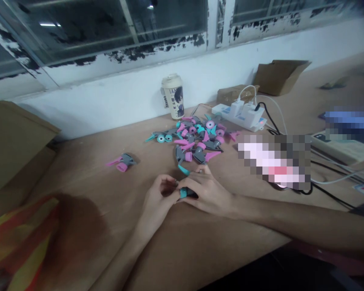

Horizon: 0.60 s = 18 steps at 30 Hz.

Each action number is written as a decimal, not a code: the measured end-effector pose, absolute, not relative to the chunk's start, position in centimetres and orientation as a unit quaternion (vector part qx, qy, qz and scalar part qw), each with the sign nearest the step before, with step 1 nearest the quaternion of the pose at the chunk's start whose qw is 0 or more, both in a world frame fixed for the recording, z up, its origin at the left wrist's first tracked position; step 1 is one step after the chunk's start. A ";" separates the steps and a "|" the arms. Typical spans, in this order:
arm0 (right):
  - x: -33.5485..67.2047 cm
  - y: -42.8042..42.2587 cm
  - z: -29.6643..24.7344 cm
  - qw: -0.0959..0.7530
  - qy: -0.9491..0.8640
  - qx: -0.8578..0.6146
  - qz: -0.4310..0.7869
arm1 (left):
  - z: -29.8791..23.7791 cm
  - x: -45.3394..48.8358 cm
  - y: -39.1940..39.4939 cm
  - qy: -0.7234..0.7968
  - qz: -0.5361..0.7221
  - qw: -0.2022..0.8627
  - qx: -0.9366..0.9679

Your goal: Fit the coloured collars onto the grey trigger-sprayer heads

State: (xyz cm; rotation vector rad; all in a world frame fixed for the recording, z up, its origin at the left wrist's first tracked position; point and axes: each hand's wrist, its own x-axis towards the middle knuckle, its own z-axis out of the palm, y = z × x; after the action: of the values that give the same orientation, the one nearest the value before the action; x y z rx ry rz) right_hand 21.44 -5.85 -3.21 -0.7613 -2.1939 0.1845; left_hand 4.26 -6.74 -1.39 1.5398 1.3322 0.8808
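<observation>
My right hand (208, 192) is closed around a trigger sprayer head with a teal collar (183, 192) and a dark grey body. Its teal trigger (184, 169) sticks out above my fingers. My left hand (160, 196) meets it from the left, thumb and fingers pinched at the collar; much of the part is hidden by both hands. Just beyond lies a pile of similar sprayer heads (200, 137) in grey with pink or teal collars and triggers. One pink and grey sprayer head (123, 161) lies apart on the left.
A coffee cup (174, 97) stands by the wall behind the pile. To its right is a white power strip (245, 115) with plugs and cables. Cardboard boxes stand at the left (15, 141) and back right (280, 76). A blurred-out device (274, 163) lies right of the pile.
</observation>
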 end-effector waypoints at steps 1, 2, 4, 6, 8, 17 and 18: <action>21.4 -5.9 -3.2 0.393 -0.865 -0.304 0.065 | -1.4 4.1 -6.7 0.548 0.351 0.424 0.629; 21.4 -5.9 -3.2 0.392 -0.865 -0.307 0.057 | -1.4 4.0 -6.8 0.557 0.341 0.400 0.643; 21.4 -6.0 -3.3 0.393 -0.866 -0.307 0.044 | -1.2 3.9 -7.0 0.570 0.307 0.345 0.680; 21.4 -6.0 -3.3 0.390 -0.868 -0.305 0.034 | -0.9 4.0 -7.4 0.578 0.269 0.295 0.712; 21.4 -6.0 -3.4 0.383 -0.871 -0.307 0.026 | -0.6 4.1 -7.8 0.587 0.247 0.251 0.729; 21.5 -5.9 -3.2 0.368 -0.868 -0.330 0.046 | -0.7 4.9 -8.3 0.594 0.250 0.145 0.751; 21.6 -5.8 -3.2 0.369 -0.867 -0.332 0.053 | -0.7 5.0 -8.3 0.595 0.254 0.141 0.750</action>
State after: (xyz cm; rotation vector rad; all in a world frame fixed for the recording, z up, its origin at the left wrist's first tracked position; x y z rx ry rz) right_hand 21.58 -5.81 -3.21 -0.8513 -2.2255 0.1373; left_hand 5.02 -8.32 -0.71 2.1641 1.7167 0.7338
